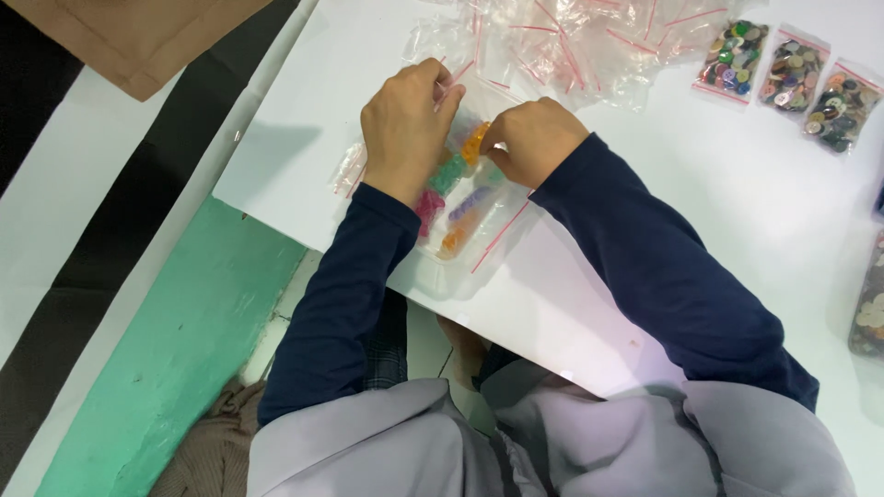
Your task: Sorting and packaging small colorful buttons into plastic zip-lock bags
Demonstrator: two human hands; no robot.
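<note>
My left hand (405, 129) and my right hand (532, 138) are side by side on a white table (737, 212), both pinching a small clear plastic bag (440, 81) with a red zip strip. Under and between my hands lie several clear bags (460, 207) holding orange, green, pink and purple pieces. Both arms wear dark blue sleeves. My fingertips hide the part of the bag being gripped.
A heap of empty clear zip bags (571, 46) lies at the table's far edge. Three filled bags of mixed coloured buttons (790, 75) sit at the far right, another bag (870, 304) at the right edge. A green ledge (175, 359) runs at the left, a brown box (138, 37) beyond.
</note>
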